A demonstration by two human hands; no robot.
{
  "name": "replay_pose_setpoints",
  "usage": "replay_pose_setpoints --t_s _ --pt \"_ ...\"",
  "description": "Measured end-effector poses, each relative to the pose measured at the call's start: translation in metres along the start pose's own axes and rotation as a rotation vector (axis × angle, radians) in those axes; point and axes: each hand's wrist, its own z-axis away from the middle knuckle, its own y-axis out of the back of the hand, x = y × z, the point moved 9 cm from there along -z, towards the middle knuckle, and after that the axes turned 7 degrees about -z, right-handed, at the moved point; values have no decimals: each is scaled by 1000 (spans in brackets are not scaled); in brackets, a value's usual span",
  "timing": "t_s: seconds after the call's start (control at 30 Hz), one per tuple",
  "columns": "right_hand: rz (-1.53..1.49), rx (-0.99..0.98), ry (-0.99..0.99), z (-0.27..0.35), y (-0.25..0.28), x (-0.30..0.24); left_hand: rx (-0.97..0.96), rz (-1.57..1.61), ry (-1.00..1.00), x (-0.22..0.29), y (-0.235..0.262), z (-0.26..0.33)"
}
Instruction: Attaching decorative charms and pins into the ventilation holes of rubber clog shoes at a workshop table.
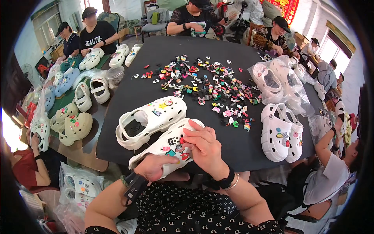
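Nearest the camera, at six o'clock, black patterned clothing [187,206] is covering the person's body. Just above it, the left hand [151,167] is gripping a white clog [175,132] by its near side, thumb lying over the decorated upper; the right hand [202,150] is holding thumb and forefinger close together at the fixed charms [174,140], though whether a charm is sitting between those fingertips cannot be told. The clog is tilting over the near edge of the black desk [241,152], its toe pointing toward one o'clock. The step in hand seems to be seating or adjusting a charm, so the next move is probably calling for firm thumb pressure while the left grip is bracing the upper. Counting outward from this clog, a second white clog [171,113] is lying just beside it at eleven o'clock, loose charms [214,94] are spreading at one, bagged clogs [286,80] are resting at two, and a white pair [277,128] is standing at three.
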Motion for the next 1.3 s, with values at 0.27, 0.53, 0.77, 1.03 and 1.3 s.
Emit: replay_pose_setpoints --t_s 0.27,0.53,0.77,1.03,1.3 --pt "-33 184 -91 1 -11 12 123 -2 -47 8 4 7" --pt "-474 244 -587 7 -3 68 164 -94 18 13 6 -1" --pt "-1454 242 -1048 20 3 107 257 -67 -7 30 6 4" --pt "-1601 158 -1028 7 13 132 233 58 -5 36 28 18" --pt "-1020 4 -984 -57 22 234 331 31 71 31 19 31"
